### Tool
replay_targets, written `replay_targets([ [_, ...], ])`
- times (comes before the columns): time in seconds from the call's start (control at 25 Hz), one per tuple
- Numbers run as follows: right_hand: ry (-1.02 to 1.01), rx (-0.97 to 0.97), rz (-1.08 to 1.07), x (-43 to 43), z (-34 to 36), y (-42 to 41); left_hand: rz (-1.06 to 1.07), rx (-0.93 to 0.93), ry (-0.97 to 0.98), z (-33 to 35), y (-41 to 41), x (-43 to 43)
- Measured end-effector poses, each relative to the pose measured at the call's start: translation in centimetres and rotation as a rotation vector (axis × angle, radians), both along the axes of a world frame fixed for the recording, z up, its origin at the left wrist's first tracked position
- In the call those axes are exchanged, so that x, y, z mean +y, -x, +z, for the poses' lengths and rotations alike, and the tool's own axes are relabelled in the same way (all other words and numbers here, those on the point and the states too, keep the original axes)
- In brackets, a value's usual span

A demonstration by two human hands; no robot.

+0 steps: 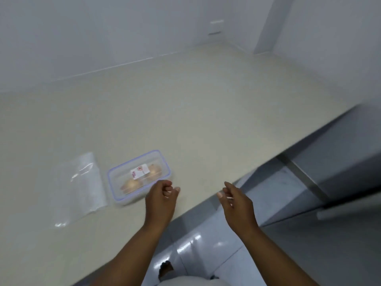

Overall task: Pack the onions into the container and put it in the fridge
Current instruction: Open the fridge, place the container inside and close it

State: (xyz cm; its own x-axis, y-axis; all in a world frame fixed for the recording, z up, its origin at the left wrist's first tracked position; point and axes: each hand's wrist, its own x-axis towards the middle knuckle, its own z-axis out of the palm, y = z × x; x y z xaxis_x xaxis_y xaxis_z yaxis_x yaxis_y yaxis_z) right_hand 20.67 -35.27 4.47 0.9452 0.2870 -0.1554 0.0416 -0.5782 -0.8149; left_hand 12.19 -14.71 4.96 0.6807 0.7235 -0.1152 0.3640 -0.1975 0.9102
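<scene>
The container sits on the pale desk at about 8 o'clock in the view, lid on, close to the desk's near edge. It is a clear rectangular box with rounded corners and a thin blue seal line running round the lid. Through the plastic, onions show as two pale tan rounds, one toward the near end and one toward the far end.

The left hand is just beside the container's near right corner, at its 4 o'clock; its grip is loosely curled, fingers folded toward the palm and thumb out, holding nothing. Whether a knuckle touches the box rim cannot be told. The right hand hangs past the desk edge over the shiny floor, well apart from the container, its grip half open with fingers loosely bent and empty.

A white label with red print lies on the lid; the writing is too blurred to read.

A clear plastic bag lies flat on the desk at the container's 9 o'clock, just beside it.
</scene>
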Motion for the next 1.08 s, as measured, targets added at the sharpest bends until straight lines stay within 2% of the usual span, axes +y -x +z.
replay_targets([
  [0.2,0.131,-0.231,-0.245,-13.6,3.5,0.2,-0.597,0.118,0.012,-0.8,-5.8,-12.8],
  [0.36,0.388,-0.664,-0.520,-24.4,9.2,-0.6,-0.901,0.097,-0.026,0.6,-10.9,-23.2],
  [0.48,0.589,-0.804,-0.677,-30.6,13.7,-1.7,-1.064,0.042,-0.105,3.2,-14.7,-30.9],
  [0.6,0.741,-0.786,-0.710,-34.4,16.8,-2.8,-1.147,-0.018,-0.130,6.6,-19.1,-38.0],
  [0.72,0.851,-0.785,-0.656,-36.1,17.5,-3.0,-1.176,-0.101,-0.118,9.5,-22.5,-43.3],
  [1.08,0.920,-0.770,-0.636,-36.3,16.7,-3.8,-1.157,-0.153,-0.038,7.4,-24.6,-44.7],
])
